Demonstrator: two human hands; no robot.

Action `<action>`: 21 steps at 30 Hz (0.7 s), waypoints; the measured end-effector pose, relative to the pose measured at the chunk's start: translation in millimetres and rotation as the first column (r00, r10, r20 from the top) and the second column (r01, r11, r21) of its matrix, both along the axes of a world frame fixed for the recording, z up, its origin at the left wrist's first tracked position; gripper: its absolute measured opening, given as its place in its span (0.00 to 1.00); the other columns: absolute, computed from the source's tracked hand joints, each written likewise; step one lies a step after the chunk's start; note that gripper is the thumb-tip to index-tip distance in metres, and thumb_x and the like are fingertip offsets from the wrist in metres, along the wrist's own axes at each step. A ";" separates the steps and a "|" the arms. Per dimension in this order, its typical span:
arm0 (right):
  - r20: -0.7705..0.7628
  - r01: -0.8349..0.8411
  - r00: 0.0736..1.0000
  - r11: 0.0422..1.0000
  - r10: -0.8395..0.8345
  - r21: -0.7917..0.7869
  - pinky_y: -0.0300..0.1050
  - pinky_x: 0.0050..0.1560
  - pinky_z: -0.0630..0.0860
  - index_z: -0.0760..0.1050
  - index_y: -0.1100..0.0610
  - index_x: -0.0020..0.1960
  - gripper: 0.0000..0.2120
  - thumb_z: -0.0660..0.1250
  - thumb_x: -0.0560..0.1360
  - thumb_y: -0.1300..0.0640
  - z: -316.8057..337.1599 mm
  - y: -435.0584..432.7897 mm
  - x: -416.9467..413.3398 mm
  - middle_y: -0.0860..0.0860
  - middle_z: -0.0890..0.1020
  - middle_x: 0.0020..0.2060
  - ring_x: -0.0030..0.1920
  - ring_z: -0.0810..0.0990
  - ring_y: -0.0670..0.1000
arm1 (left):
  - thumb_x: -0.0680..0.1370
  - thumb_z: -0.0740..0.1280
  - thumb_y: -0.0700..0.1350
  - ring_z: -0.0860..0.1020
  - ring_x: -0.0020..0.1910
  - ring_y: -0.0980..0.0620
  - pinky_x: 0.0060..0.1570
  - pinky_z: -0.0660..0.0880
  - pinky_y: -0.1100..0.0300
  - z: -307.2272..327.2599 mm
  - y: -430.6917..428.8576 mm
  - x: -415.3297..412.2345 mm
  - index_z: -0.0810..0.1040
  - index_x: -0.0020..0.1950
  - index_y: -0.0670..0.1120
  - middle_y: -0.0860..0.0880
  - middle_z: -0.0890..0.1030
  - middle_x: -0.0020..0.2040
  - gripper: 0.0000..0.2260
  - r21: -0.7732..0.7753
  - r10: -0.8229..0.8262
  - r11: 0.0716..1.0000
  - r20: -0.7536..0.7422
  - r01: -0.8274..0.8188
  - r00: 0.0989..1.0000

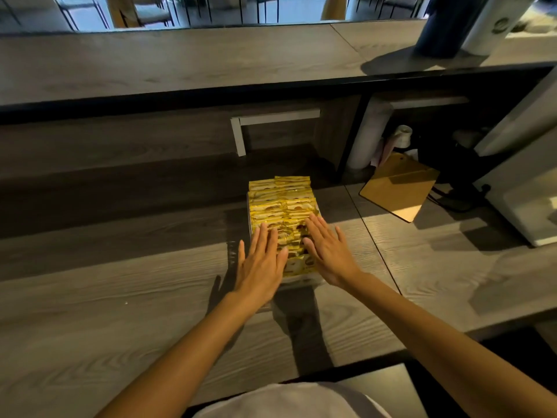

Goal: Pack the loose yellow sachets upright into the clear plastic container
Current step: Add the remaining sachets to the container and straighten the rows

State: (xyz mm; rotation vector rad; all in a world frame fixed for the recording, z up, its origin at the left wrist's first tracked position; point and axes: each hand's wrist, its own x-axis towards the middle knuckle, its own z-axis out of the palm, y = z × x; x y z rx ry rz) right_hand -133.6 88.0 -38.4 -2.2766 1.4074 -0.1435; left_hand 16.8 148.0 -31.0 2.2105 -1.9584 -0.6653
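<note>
Flat hands (260, 262) on crinkly yellow sachets (283, 206)

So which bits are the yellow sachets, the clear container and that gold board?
yellow sachets (281, 203): head view, tops of the packed rows.
clear plastic container (301, 280): head view, its near wall.
gold board (398, 187): head view, middle of its face.

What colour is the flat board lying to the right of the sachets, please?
Golden brown board, seen in the head view.

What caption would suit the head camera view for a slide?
Both open hands, left hand and right hand, rest flat on upright yellow sachets filling the clear plastic container.
</note>
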 end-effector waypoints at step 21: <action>0.421 0.184 0.876 0.969 -0.237 0.164 0.47 0.69 0.66 0.54 0.53 0.75 0.27 0.54 0.78 0.48 6.8 40.8 -23.2 0.53 0.68 0.70 0.66 0.69 0.49 | 0.82 0.46 0.56 0.53 0.76 0.43 0.72 0.55 0.43 3.9 11.7 8.9 0.40 0.77 0.51 0.47 0.49 0.78 0.26 0.364 0.515 0.857 -0.570 -0.366 0.640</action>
